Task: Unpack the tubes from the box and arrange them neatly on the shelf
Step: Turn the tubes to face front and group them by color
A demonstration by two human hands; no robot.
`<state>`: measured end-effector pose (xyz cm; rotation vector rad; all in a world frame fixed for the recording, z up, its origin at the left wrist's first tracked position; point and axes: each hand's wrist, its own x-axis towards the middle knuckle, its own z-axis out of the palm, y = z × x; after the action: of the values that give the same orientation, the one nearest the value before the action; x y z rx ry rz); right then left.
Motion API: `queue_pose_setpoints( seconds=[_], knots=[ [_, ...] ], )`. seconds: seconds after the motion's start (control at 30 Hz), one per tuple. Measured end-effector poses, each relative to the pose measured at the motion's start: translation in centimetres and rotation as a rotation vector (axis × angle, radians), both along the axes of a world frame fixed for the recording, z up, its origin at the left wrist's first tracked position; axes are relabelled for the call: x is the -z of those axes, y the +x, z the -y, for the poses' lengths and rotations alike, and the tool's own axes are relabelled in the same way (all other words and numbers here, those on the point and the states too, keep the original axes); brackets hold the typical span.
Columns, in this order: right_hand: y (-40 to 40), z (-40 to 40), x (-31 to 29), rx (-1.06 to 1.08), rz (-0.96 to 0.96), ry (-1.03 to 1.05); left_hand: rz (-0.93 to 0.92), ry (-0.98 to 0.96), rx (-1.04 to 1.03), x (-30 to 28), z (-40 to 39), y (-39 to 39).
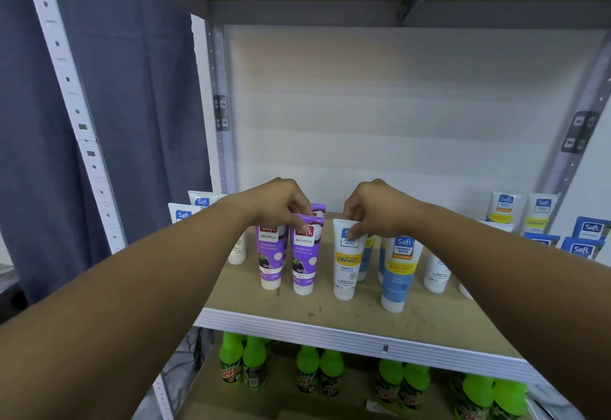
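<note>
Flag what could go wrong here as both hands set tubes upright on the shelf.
The left hand pinches the top of a purple tube standing close beside another purple tube; a nudge could topple both. The right hand holds the white tube near the shelf edge; it might fall off.

I pinch the top seam of a purple tube (304, 254) that stands cap-down on the shelf (330, 312), just beside a second purple tube (270, 254). I pinch the top of a white-and-yellow tube (346, 260), also upright on its cap, near a blue-and-white tube (396, 274).
</note>
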<state>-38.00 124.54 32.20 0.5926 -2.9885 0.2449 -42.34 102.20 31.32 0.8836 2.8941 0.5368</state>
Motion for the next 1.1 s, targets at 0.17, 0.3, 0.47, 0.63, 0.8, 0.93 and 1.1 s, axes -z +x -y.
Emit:
queue_pose_setpoints(
  seconds=[0.17,0.3,0.47,0.63,0.8,0.93,1.1],
  knots=[
    [0.0,0.0,0.0,0.011,0.008,-0.011,0.003,0.009,0.001,0.2,0.0,0.2],
    [0.2,0.1,-0.1,0.013,0.012,-0.009,0.000,0.028,0.001,0.2,0.0,0.4],
    [0.4,0.2,-0.2,0.015,0.020,-0.008,-0.035,0.021,-0.002,0.4,-0.1,0.7],
    [0.8,0.3,-0.3,0.019,0.033,-0.022,-0.060,0.008,-0.008,0.4,0.1,1.0],
    [0.9,0.6,-0.2,0.017,0.030,-0.021,-0.086,0.021,-0.013,0.7,0.2,1.3],
    [1.1,0.7,-0.1,0.025,0.031,-0.037,-0.124,0.082,-0.015,1.0,0.6,1.6],
    [1.5,1.0,-0.1,0.021,0.031,-0.038,-0.244,0.189,-0.060,2.4,1.0,2.7]
  ],
)
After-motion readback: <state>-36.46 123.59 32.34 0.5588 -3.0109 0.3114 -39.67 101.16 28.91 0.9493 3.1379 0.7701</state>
